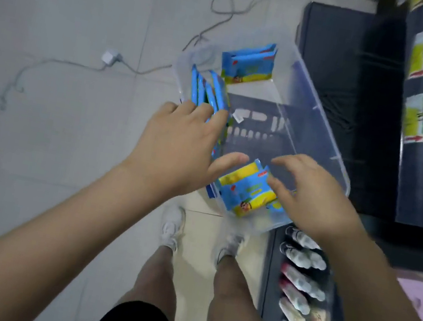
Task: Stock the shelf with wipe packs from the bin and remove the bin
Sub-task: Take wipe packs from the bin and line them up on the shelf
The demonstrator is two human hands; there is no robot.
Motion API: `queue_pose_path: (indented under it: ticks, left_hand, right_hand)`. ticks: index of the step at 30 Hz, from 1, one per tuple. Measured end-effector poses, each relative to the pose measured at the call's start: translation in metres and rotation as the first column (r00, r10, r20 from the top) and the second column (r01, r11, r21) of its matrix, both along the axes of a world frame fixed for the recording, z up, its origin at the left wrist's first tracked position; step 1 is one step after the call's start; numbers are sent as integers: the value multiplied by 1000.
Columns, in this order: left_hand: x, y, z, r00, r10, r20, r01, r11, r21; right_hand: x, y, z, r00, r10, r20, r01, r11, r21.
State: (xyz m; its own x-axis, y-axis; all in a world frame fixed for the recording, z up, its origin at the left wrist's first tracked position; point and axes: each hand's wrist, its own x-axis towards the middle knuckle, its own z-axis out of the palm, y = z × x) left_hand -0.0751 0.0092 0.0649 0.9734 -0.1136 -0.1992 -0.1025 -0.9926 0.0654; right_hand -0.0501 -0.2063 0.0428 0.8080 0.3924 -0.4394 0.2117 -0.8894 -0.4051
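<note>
A clear plastic bin (322, 117) rests on the edge of a dark shelf (342, 70), seen from above. Blue and yellow wipe packs lie inside it: a row standing on edge (207, 89) at the left wall, a pair (247, 62) at the far end, and a few (249, 189) at the near end. My left hand (178, 149) is spread open over the row at the left wall, fingertips touching the packs. My right hand (314, 195) hovers open just right of the near packs, fingers curled, holding nothing.
Grey cables (226, 7) and a white plug (111, 56) trail across the tiled floor. Bottles and tubes (300, 278) fill the lower shelf at the right. Wipe packs (419, 83) stand on a shelf at the far right. My feet in white shoes (173, 227) stand below the bin.
</note>
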Motion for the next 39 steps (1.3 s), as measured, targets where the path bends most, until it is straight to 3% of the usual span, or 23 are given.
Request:
queue_pose_path:
  ticks: [6, 10, 15, 17, 20, 25, 29, 31, 33, 35, 37, 39]
  left_hand:
    - [-8, -27, -89, 993, 38, -109, -44, 998, -51]
    - [-5, -37, -123, 990, 25, -139, -31, 999, -39]
    - [3, -38, -140, 994, -100, -49, 95, 991, -94]
    - [6, -40, -145, 988, -139, -64, 133, 987, -85]
    - [16, -53, -146, 975, -113, -191, 95, 990, -103]
    - [44, -83, -183, 884, 7, -467, -58, 994, -96]
    - [61, -100, -211, 768, 27, -639, -117, 988, -99]
    - [65, -105, -218, 756, 63, -652, -198, 971, -135]
    - [65, -109, -219, 806, 113, -581, -220, 968, -117]
    - [58, -114, -218, 871, 111, -478, -171, 982, -84]
    - [44, -125, -218, 876, 58, -479, -83, 996, -30]
    - [28, -137, -226, 866, 39, -499, 35, 990, 139]
  right_hand:
    - [23, 5, -113, 961, 239, -142, -262, 948, -180]
    - [31, 13, -164, 879, 439, -189, -474, 847, -239]
    - [30, -1, -186, 863, 494, -100, -501, 818, -282]
    - [30, -6, -182, 848, 501, -173, -530, 815, -237]
    - [45, -17, -160, 886, 338, -317, -408, 894, -186]
    - [70, -43, -114, 978, 208, -23, -207, 950, -235]
    - [77, -53, -103, 985, 171, -18, -171, 961, -218]
    - [78, -57, -104, 986, 162, -44, -168, 959, -227]
    - [76, -61, -105, 989, 142, -52, -150, 962, -227]
    - [74, -65, -107, 989, 133, -59, -143, 965, -218]
    - [71, -67, -109, 990, 129, -61, -140, 968, -211]
    - [69, -69, -110, 990, 123, -65, -133, 973, -188]
